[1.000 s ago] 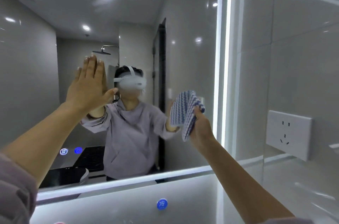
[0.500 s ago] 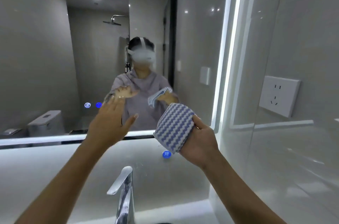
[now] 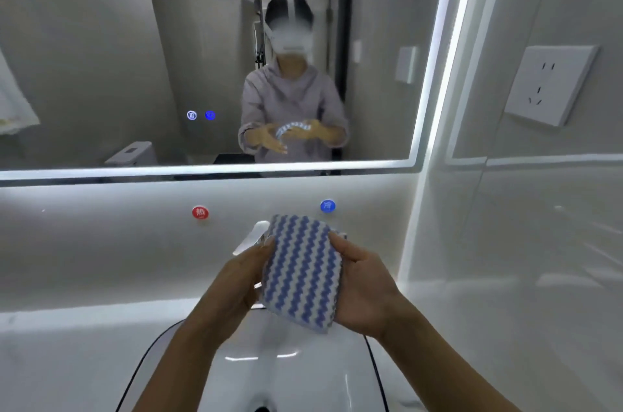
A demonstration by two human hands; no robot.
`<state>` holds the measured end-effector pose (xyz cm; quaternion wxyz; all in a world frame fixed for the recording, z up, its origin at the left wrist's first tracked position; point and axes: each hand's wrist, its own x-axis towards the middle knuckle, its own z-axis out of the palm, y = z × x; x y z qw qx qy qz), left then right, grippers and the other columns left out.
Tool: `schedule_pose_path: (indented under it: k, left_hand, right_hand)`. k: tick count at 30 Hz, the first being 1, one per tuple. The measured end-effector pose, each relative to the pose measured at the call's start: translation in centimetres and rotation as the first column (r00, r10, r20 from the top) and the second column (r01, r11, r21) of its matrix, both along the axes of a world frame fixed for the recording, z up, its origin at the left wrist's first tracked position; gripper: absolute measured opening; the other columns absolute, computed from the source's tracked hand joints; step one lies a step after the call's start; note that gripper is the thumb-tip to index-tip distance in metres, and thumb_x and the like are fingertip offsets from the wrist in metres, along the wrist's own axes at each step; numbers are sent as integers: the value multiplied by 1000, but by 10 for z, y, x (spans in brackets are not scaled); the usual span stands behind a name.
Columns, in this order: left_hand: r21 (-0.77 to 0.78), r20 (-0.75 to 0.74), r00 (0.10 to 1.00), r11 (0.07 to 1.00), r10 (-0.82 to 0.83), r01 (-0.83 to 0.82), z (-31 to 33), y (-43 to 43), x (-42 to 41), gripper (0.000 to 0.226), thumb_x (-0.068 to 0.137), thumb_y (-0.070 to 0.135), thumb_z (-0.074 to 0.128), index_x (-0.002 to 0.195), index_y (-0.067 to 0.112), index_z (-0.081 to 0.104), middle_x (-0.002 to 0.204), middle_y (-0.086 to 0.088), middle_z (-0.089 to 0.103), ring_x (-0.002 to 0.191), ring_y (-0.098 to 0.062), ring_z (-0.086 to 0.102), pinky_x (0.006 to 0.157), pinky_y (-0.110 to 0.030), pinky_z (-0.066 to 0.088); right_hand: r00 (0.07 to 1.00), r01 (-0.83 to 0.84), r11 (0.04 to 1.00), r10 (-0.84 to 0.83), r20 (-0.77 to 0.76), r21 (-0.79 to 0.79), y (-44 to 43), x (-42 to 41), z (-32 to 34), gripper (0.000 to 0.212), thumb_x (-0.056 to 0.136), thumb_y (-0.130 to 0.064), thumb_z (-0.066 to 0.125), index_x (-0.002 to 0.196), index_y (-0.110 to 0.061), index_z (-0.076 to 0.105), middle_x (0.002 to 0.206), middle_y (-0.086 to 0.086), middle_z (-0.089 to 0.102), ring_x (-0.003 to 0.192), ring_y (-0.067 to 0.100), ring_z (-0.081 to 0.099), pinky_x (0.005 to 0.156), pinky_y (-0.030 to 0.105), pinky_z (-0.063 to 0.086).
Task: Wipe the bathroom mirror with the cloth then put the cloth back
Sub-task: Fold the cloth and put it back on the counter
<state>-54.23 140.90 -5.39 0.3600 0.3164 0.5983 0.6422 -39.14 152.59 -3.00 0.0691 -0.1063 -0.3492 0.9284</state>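
At about nine o'clock a pale towel (image 3: 13,101) hangs at the left edge, seen in the bathroom mirror (image 3: 84,57), whose lit border runs along its bottom and right sides. In the glass, toward ten o'clock, two small round touch icons (image 3: 201,115) glow, one white and one blue, and below them shows the reflected toilet tank (image 3: 129,152). On the wall panel under the mirror a red round button (image 3: 200,212) sits left of centre. Below it, at seven o'clock, the white worktop (image 3: 67,361) surrounds the white washbasin (image 3: 286,374). The left hand (image 3: 232,280) reaches over the basin with its fingers curled round the left edge of the folded blue-and-white zigzag cloth (image 3: 300,273), thumb on top. The cloth is held up in the middle of the view, over the basin and in front of the chrome faucet (image 3: 251,236), which it partly hides. At twelve o'clock the mirror shows the person in a grey hooded top with both hands on the cloth. A blue round button (image 3: 327,206) sits on the wall just above the cloth. The right hand (image 3: 364,290) clamps the cloth's right side, thumb pressed on its upper face, fingers beneath. At two o'clock a white wall socket (image 3: 549,84) sits on the grey tiled side wall (image 3: 522,243).
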Motion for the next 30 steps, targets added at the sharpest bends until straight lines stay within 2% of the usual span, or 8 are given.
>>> schedule_pose_path:
  k: [3, 6, 10, 13, 16, 20, 24, 30]
  left_hand:
    - [-29, 37, 998, 999, -45, 46, -4, -20, 6, 46, 74, 49, 62, 109, 19, 67, 109, -8, 70, 98, -25, 67, 70, -28, 56]
    - [-50, 65, 998, 998, -27, 30, -4, -33, 13, 41, 74, 40, 62, 106, 14, 67, 104, -8, 72, 93, -25, 69, 67, -27, 57]
    - [-62, 43, 999, 998, 22, -20, -6, -49, 19, 40, 72, 37, 63, 104, 13, 66, 101, -7, 73, 91, -25, 69, 72, -30, 56]
    - [-31, 54, 997, 998, 56, -55, -7, -56, 23, 37, 69, 34, 68, 99, 12, 69, 96, -8, 74, 86, -25, 71, 64, -25, 56]
    - [-11, 69, 994, 997, 81, -81, -8, -59, 26, 34, 67, 30, 71, 94, 10, 70, 93, -11, 74, 82, -26, 71, 60, -24, 55]
    - [-12, 64, 992, 994, 110, -110, -9, -58, 31, 34, 63, 28, 74, 92, 9, 71, 90, -11, 74, 80, -26, 72, 58, -24, 55]
    - [-42, 41, 990, 990, 134, -132, -8, -50, 34, 41, 59, 33, 75, 93, 11, 69, 88, -7, 75, 78, -24, 72, 57, -24, 55]
    - [-22, 28, 989, 989, 145, -144, 1, -39, 35, 39, 58, 33, 73, 90, 11, 69, 81, -8, 75, 72, -22, 72, 52, -25, 54]
  right_hand:
    - [999, -25, 1000, 25, 48, -8, -11, 2, -11, 54, 93, -34, 47, 133, 3, 51, 134, 23, 54, 126, 37, 50, 109, 50, 33]
    - [997, -27, 1000, 28, 72, -8, -20, 2, -15, 53, 91, -34, 49, 127, 4, 56, 132, 24, 55, 120, 37, 55, 104, 50, 38]
    - [995, -30, 999, 28, 97, 22, -28, 0, -19, 55, 87, -36, 52, 126, 1, 57, 129, 22, 58, 117, 35, 58, 100, 47, 43]
    - [991, -50, 996, 41, 125, 67, -30, -1, -20, 59, 86, -38, 50, 131, 0, 52, 131, 21, 57, 124, 34, 53, 104, 47, 40]
    - [989, -51, 994, 37, 143, 99, -28, -1, -21, 58, 87, -39, 47, 129, 0, 54, 130, 21, 58, 121, 34, 55, 103, 46, 41]
    - [989, -26, 974, -8, 150, 224, -24, 1, -25, 54, 85, -42, 49, 123, -4, 58, 122, 18, 64, 110, 31, 63, 90, 41, 53]
    - [966, 29, 900, -138, 219, 436, -20, 5, -24, 50, 76, -37, 63, 114, -6, 60, 108, 14, 71, 100, 31, 68, 86, 38, 56]
    - [908, 160, 712, -378, 182, 684, -8, 2, -18, 27, 85, -30, 67, 103, -9, 66, 96, 7, 74, 86, 25, 72, 81, 37, 57]
